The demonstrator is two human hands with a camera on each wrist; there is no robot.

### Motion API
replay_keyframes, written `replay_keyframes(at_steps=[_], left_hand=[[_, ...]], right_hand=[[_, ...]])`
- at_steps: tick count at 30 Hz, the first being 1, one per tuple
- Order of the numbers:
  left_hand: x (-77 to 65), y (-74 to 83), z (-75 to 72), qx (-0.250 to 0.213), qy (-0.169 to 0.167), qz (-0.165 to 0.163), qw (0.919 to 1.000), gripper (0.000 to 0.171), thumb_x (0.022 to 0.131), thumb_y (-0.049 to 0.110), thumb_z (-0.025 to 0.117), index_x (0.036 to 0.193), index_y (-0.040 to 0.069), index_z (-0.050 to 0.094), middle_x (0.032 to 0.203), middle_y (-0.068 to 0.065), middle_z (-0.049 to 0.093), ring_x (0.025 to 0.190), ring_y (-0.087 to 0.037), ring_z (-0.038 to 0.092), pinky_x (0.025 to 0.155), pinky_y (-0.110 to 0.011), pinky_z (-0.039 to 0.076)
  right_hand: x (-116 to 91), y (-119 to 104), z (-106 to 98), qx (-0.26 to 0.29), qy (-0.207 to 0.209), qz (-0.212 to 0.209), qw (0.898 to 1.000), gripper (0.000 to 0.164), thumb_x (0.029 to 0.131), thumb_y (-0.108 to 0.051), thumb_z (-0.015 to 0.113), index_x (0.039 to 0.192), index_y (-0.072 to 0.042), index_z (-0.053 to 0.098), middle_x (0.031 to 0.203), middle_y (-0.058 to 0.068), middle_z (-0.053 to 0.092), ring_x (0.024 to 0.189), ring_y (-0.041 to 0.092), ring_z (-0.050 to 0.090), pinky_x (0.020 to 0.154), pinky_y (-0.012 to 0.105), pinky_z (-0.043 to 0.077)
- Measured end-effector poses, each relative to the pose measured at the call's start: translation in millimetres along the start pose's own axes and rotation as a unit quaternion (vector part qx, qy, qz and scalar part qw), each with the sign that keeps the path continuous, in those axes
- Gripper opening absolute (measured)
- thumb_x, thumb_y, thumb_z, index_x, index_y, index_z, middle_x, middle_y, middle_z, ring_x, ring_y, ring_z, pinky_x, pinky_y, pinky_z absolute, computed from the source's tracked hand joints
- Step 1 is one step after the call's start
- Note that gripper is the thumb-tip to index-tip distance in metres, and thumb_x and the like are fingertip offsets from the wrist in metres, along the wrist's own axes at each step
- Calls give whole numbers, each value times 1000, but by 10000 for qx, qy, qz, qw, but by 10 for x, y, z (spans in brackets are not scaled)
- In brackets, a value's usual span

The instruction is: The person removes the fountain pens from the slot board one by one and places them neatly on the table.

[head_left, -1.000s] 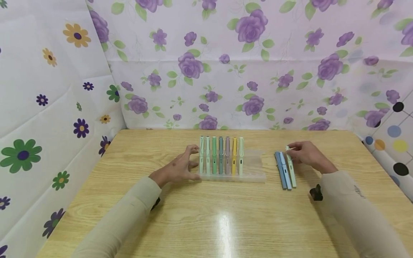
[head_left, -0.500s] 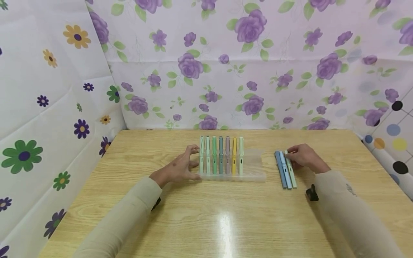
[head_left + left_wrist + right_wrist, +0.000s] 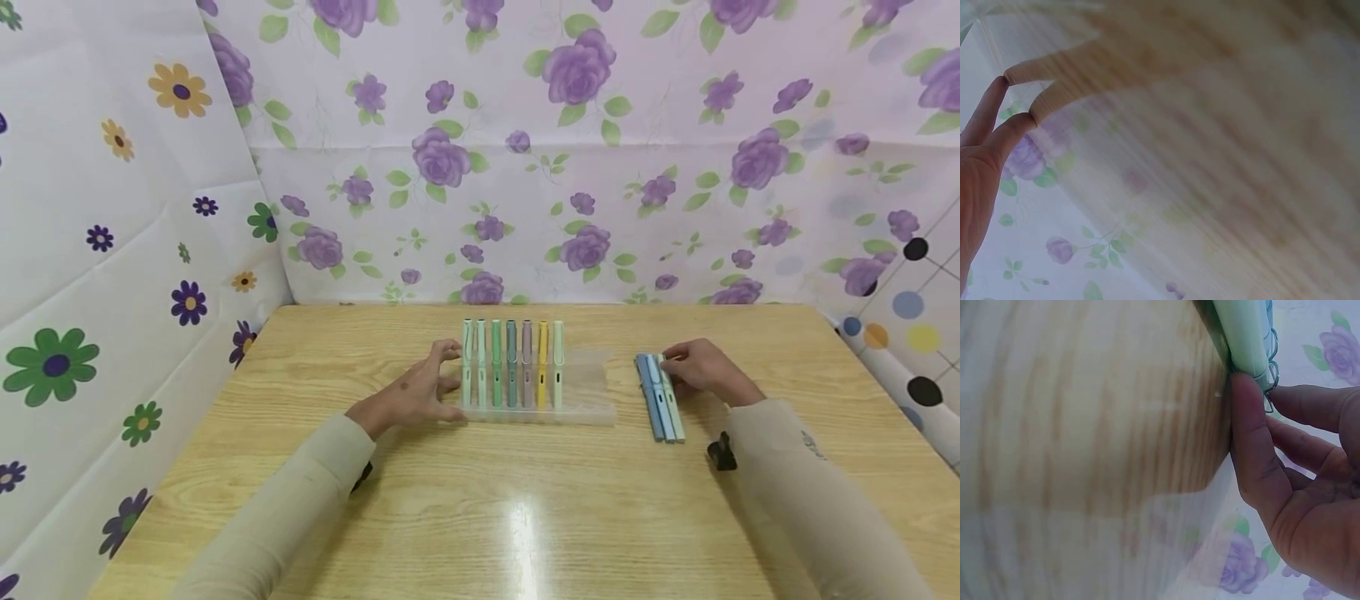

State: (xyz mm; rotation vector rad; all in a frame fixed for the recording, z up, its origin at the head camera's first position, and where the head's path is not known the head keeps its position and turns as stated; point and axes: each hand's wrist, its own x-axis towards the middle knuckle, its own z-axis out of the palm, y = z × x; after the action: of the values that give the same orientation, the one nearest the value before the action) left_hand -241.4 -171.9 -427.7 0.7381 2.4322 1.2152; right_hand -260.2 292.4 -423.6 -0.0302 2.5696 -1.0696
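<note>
My left hand (image 3: 416, 390) holds the left end of a clear plastic pen rack (image 3: 587, 385), thumb at its front corner and fingers at the back. Several capped pens stand in a row in the rack: pale green, green, teal, mauve, a yellow pen (image 3: 543, 367), and a light green one. On the right, my right hand (image 3: 705, 368) pinches the cap end of a pale green pen (image 3: 674, 410). That pen lies alongside a light blue pen (image 3: 662, 404) and a darker blue pen (image 3: 650, 404). In the right wrist view, thumb and fingertips meet at the pale green pen's end (image 3: 1244, 340).
The wooden table (image 3: 450, 508) reaches back to a floral cloth (image 3: 517, 192). Bare slots lie at the right end of the rack, with a gap of table between it and the three loose pens. A daisy-print cloth (image 3: 127, 292) hangs at left.
My right hand has moved left, bringing the pale green pen from a small gap to close against the two blue pens. The left hand and rack have stayed put.
</note>
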Motion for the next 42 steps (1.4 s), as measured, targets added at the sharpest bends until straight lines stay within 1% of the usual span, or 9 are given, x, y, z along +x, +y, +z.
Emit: replay_keyframes(at_steps=[5,14,17,19,21,25,29,35,42], left_hand=[[-2,-6,2,32,7,-18,10000,95,82,13,85,147,19,15,159,-18,20,132,-38,50,103,-51,45],[-5,7,11,67,22,-98,9999,96,81,11,85,147,19,16,160,-17,21,131,-36,51,104,-51,44],[0,5,11,56,19,-89,9999,96,81,12,85,147,19,15,160,-18,21,131,-36,51,104,-51,44],[4,4,9,59,23,-90,9999,96,81,12,85,147,19,15,160,-18,21,131,-36,51,104,-51,44],[8,5,7,62,31,-78,9999,96,82,13,85,147,19,15,160,-18,21,131,-36,52,103,-51,44],[11,1,2,106,37,-95,9999,96,82,14,86,147,20,16,160,-17,21,130,-35,52,103,-51,45],[14,-8,1,133,25,-113,9998,95,82,14,85,147,19,16,160,-18,21,129,-35,53,102,-51,45],[16,-21,4,185,42,-127,9997,96,81,13,86,147,19,16,159,-18,22,128,-34,55,102,-51,45],[16,-20,2,140,51,-84,9999,96,81,14,86,147,20,17,159,-18,22,128,-35,54,103,-52,45]], right_hand=[[-13,-8,17,39,23,-16,10000,51,104,-13,49,140,21,37,132,41,49,78,16,68,70,35,59],[-26,-25,26,101,16,4,9999,52,104,-15,50,141,20,37,134,40,48,78,16,68,70,35,59],[-37,-37,-4,-6,17,-26,10000,52,105,-16,49,141,20,37,134,40,48,83,21,69,72,36,59],[-54,-55,-40,-92,43,-79,9999,53,106,-17,48,141,19,37,135,41,46,90,26,69,73,38,59],[-71,-82,-79,-38,46,-125,9999,53,106,-18,47,142,19,36,137,42,43,98,33,67,76,39,59],[-105,-150,-145,240,15,-193,9995,53,107,-16,47,144,18,33,140,42,38,111,44,60,79,40,59],[-128,-225,-184,265,36,-300,9992,54,107,-19,48,146,15,33,140,41,39,118,49,54,81,40,58],[-168,-400,-185,185,83,-584,9981,53,108,-22,48,146,13,36,138,38,45,119,48,53,85,42,57],[-201,-671,-143,134,99,-886,9959,50,107,-23,49,145,8,42,141,34,47,118,45,58,97,50,50]])
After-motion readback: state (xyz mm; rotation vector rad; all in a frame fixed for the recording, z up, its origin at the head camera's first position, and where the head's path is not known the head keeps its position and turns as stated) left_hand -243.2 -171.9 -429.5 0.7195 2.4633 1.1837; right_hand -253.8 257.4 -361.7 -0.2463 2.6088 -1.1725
